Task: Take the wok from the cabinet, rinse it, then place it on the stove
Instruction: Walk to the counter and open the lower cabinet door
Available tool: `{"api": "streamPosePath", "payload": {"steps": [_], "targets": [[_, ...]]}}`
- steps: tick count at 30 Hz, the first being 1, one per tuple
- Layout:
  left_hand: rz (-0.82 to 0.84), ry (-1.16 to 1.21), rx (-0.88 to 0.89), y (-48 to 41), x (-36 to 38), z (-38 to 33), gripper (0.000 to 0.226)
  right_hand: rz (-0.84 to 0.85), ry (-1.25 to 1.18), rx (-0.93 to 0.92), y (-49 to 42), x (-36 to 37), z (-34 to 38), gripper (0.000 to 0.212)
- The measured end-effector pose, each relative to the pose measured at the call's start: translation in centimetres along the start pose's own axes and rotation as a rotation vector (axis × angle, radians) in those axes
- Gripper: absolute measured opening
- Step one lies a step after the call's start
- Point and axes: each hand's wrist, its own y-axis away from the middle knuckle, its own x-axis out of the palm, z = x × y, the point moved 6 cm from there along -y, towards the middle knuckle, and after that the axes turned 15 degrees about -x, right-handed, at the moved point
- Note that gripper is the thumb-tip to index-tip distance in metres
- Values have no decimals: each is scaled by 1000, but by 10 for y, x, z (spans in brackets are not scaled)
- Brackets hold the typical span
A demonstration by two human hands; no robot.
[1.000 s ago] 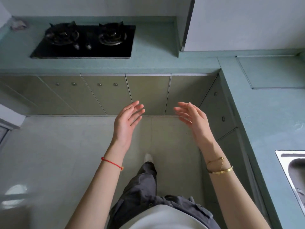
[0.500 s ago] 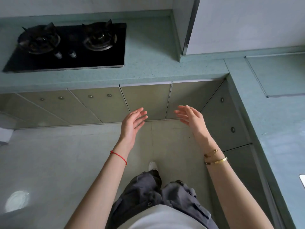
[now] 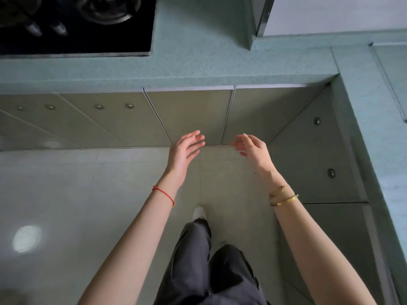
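Observation:
No wok is in view. The black gas stove (image 3: 74,23) sits in the green countertop (image 3: 198,62) at the top left, partly cut off by the frame. Below the counter runs a row of closed olive cabinet doors (image 3: 189,115), some with small round knobs. My left hand (image 3: 184,151) and my right hand (image 3: 253,150) are held out side by side in front of the middle doors, palms facing each other, fingers apart, holding nothing and touching no door.
The counter turns a corner and runs down the right side, with more closed cabinet doors (image 3: 317,155) beneath it. A white upper unit (image 3: 330,14) hangs at the top right. Pale floor tiles (image 3: 77,194) spread to the left; my legs and one shoe are below.
The view has moved closer to the counter and cabinets; the stove has slid up and left, and the sink has left the frame. Both hands stay open and are now nearer the doors.

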Motion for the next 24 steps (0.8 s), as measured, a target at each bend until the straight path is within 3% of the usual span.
{"api": "streamPosePath", "payload": {"steps": [12, 24], "targets": [[5, -2, 93, -188, -12, 60, 24, -41, 102, -152, -132, 13, -153, 24], [239, 0, 459, -276, 49, 5, 28, -114, 35, -578, -239, 30, -159, 25]]}}
